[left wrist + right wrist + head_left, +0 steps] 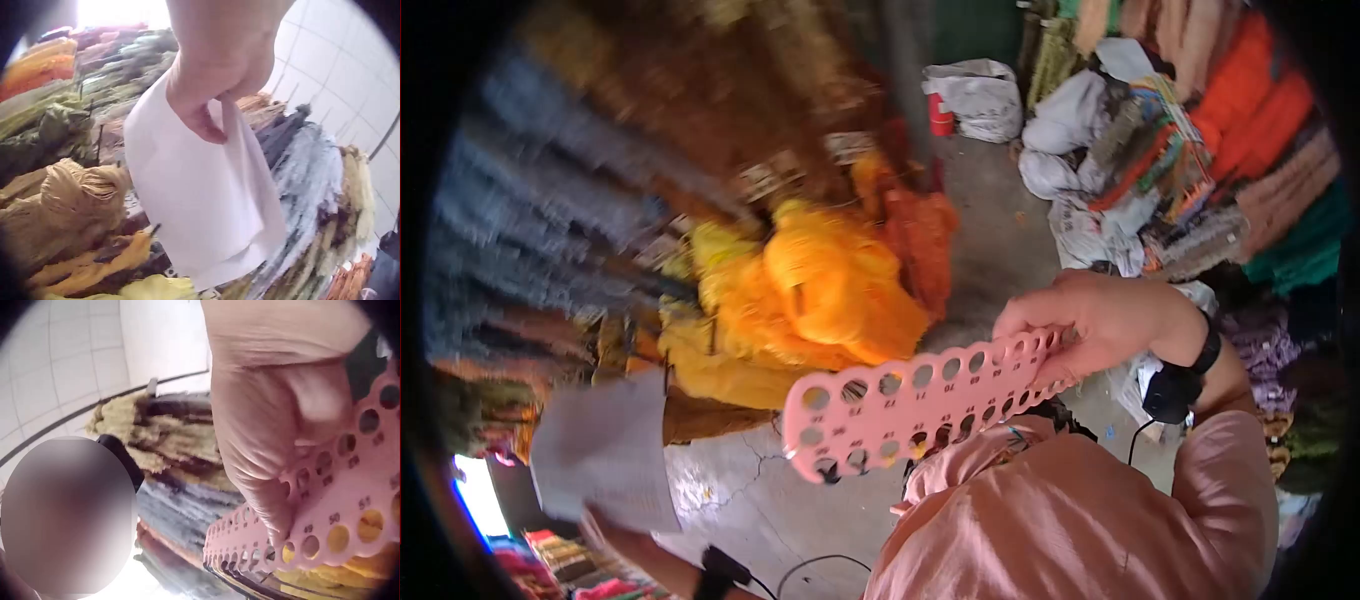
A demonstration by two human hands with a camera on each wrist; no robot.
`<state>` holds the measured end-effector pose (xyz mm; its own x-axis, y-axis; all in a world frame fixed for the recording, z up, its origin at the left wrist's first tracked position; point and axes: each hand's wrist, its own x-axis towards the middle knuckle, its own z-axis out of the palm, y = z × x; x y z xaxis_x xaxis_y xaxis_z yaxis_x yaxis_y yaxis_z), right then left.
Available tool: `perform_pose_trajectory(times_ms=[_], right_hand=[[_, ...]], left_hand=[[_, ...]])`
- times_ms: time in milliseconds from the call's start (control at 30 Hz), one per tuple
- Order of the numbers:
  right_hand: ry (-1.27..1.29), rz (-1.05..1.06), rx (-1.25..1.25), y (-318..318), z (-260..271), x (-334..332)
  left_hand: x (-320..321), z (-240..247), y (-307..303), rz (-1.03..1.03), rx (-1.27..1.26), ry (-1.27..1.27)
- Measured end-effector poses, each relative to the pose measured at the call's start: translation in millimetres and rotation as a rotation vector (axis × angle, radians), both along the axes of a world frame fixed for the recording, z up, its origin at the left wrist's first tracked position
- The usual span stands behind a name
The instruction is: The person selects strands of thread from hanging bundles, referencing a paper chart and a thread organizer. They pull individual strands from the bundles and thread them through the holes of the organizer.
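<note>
My right hand (1090, 320) grips a long pink thread organizer (880, 410) with scalloped edges, numbered round holes along both sides. It points leftward across the front of my body. In the right wrist view, the thumb of this hand (262, 444) presses on the face of the organizer (337, 494). At lower left, my left hand (605, 535) holds a white sheet of paper (600, 450), blurred in the head view. The left wrist view shows that hand (212, 87) pinching the top of the sheet (187, 194), which hangs down folded over.
Yellow-orange yarn hanks (830, 280) hang ahead, with blue-grey hanks (540, 190) to the left. White bags (1065, 115) and colored bundles are piled at right. Below lies a grey floor (730, 490) with a black cable (820, 560). Another person's blurred head (69, 519) appears in the right wrist view.
</note>
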<state>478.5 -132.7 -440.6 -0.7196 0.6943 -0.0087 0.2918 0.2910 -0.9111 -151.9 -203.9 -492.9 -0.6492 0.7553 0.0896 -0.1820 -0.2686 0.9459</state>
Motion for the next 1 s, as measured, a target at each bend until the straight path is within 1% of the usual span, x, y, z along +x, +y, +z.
perform_pose_trajectory(times_ms=[33,67,167,200,300,333,400,433,467,500,533,567,600,633,700,733,767,833,867,967,1000], right_hand=[[0.018,-0.040,-0.062,-9.9,-11.0,17.2],[0.053,-0.027,-0.093,-14.9,-26.5,40.8],[0.415,-0.253,-0.472,-41.5,-51.5,107.2],[0.464,-0.299,-0.498,-48.0,-53.3,129.1],[0.498,-0.542,-0.301,-56.4,-106.5,208.7],[0.464,-0.628,-0.266,-64.2,-113.3,231.0],[0.479,-0.697,-0.216,-74.2,-137.2,272.3],[0.484,-0.729,-0.185,-77.5,-143.1,289.1],[0.533,-0.773,-0.247,-79.6,-142.7,298.9],[0.468,-0.805,-0.184,-80.8,-146.9,312.0],[0.401,-0.833,-0.121,-79.5,-156.1,325.1],[0.336,-0.860,-0.054,-76.4,-164.9,338.2],[0.406,-0.931,-0.068,-73.2,-170.7,346.5],[0.342,-0.933,-0.095,-70.6,-171.6,359.7],[0.225,-0.936,-0.150,-59.2,-172.5,379.1],[0.347,-0.937,-0.271,-49.5,-178.3,387.1],[0.439,-1.008,-0.299,-37.9,-179.1,390.9],[0.613,-1.124,-0.358,-8.3,-177.9,391.4],[0.589,-1.069,-0.247,10.8,-179.3,394.6],[0.741,-0.996,-0.439,80.7,-176.3,410.2],[0.867,-0.966,-0.482,99.9,-181.9,417.7]], left_hand=[[29.4,3.3,-13.5,0.021,0.031,0.021],[63.2,7.7,-25.9,0.057,0.064,0.064],[194.9,9.7,-49.8,0.100,0.148,0.202],[241.2,8.7,-52.3,0.087,0.169,0.243],[376.4,8.7,-52.6,-0.014,0.219,0.334],[419.6,9.5,-50.6,-0.071,0.229,0.352],[508.3,17.2,-37.7,-0.177,0.224,0.350],[564.8,26.9,-28.4,-0.166,0.194,0.326],[569.9,21.9,-15.1,-0.551,0.294,0.454],[575.0,20.5,0.1,-0.694,0.216,0.707],[602.2,31.0,14.3,-0.847,0.236,0.928],[628.3,38.5,28.9,-0.977,0.252,0.992],[643.8,33.2,41.3,-1.008,0.264,0.913],[656.8,26.0,53.6,-1.037,0.273,0.835],[688.3,21.0,77.2,-1.069,0.183,0.581],[695.3,11.7,92.0,-1.087,0.112,0.524],[704.4,-1.6,110.5,-1.088,0.126,0.485],[718.3,-34.5,147.2,-1.000,-0.049,0.555],[728.2,-53.7,165.9,-0.995,-0.072,0.525],[763.5,-88.3,218.2,-0.968,-0.094,0.360],[773.3,-95.5,239.0,-0.941,-0.086,0.320]])
